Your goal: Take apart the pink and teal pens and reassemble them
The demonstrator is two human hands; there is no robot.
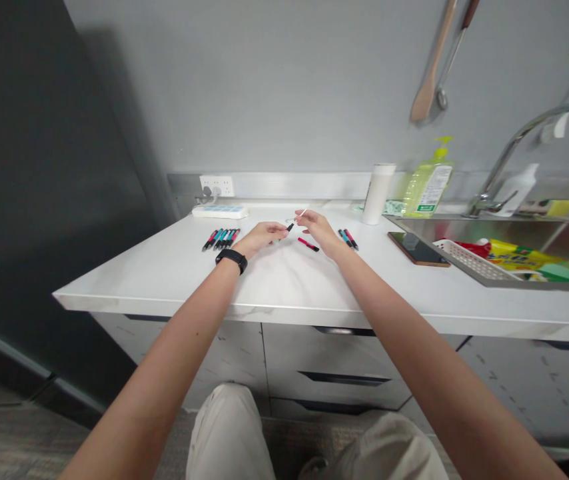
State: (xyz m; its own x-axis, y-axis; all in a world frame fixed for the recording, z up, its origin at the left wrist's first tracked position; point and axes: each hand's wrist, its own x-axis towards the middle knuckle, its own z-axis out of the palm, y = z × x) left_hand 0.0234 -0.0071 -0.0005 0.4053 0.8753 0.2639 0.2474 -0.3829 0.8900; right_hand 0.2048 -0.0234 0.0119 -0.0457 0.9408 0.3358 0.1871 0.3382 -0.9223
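In the head view, my left hand (262, 237) is closed on a short black pen part (290, 227), which points up and to the right. A thin white stick, like a pen refill (304, 213), is pinched in the fingers of my right hand (320, 231). The two hands are close together above the white counter (284, 280). Between them on the counter lies a pink and black pen piece (308, 245). Several pink, blue and black pens (221, 239) form a row left of my left hand. Two more pens (348, 239) lie beside my right wrist.
A power strip (220, 212) sits at the back left below a wall socket (217, 185). To the right stand a white cylinder (379, 193) and a yellow-green soap bottle (428, 183). A phone (418, 249) lies beside the sink (504, 285), under a tap (509, 143).
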